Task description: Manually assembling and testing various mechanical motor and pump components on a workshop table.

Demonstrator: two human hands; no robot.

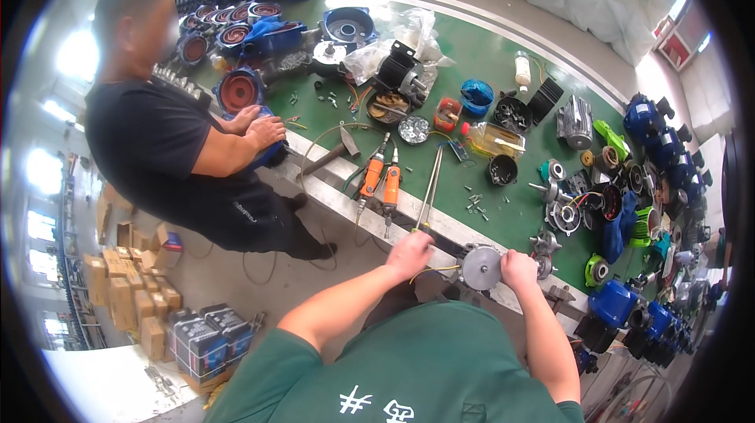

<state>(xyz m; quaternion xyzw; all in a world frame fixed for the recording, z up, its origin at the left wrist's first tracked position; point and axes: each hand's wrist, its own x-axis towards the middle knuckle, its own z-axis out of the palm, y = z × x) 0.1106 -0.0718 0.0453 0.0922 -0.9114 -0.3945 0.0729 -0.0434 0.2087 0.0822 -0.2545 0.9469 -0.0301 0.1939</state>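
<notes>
A round grey metal motor part (481, 268) with a small central shaft sits at the bench's near edge, in front of me. My right hand (519, 269) is closed against its right side, the fingers partly hidden. To the left of the part, my left hand (411, 254) is curled closed; whatever it may hold is hidden. Just beyond that hand lie two long thin metal rods (432, 191), one with a yellow-green end close to my fingers. A yellow wire (429, 271) runs from the motor part towards my left hand.
Two orange power tools (381, 183) and a hammer (334, 152) lie on the green bench (503, 214). Beyond are a bottle of yellow liquid (495, 140), a black cup (502, 170) and loose bolts. Motor parts crowd the right. A co-worker (169, 128) handles a blue housing at left.
</notes>
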